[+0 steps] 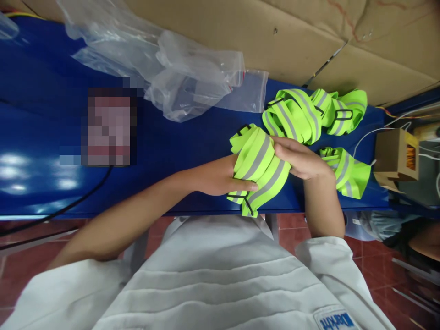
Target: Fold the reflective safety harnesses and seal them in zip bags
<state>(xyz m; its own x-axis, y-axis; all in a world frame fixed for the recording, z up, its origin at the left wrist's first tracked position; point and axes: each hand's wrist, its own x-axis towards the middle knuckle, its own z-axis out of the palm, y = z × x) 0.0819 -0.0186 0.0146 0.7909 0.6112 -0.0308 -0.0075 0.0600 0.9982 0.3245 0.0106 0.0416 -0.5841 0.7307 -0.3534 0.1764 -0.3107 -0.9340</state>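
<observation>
A folded bundle of neon yellow-green reflective strap [263,158] with grey stripes and black buckles is held above the table's front edge. My left hand [220,176] grips it from the left, the thumb lying across the front and the other fingers hidden behind or under the webbing. From the right, my right hand [297,156] is closed on its upper side, the fingers partly covered. Just beyond my right hand lie more reflective strap bundles [299,112]. Another folded bundle [347,172] rests to the right of my right wrist.
Clear plastic zip bags [192,75] are heaped at the back of the blue table [172,146]. A pixelated object [108,128] with a black cable sits at the left. Cardboard [292,41] lines the back. An open small box [395,156] and white cables are at the right.
</observation>
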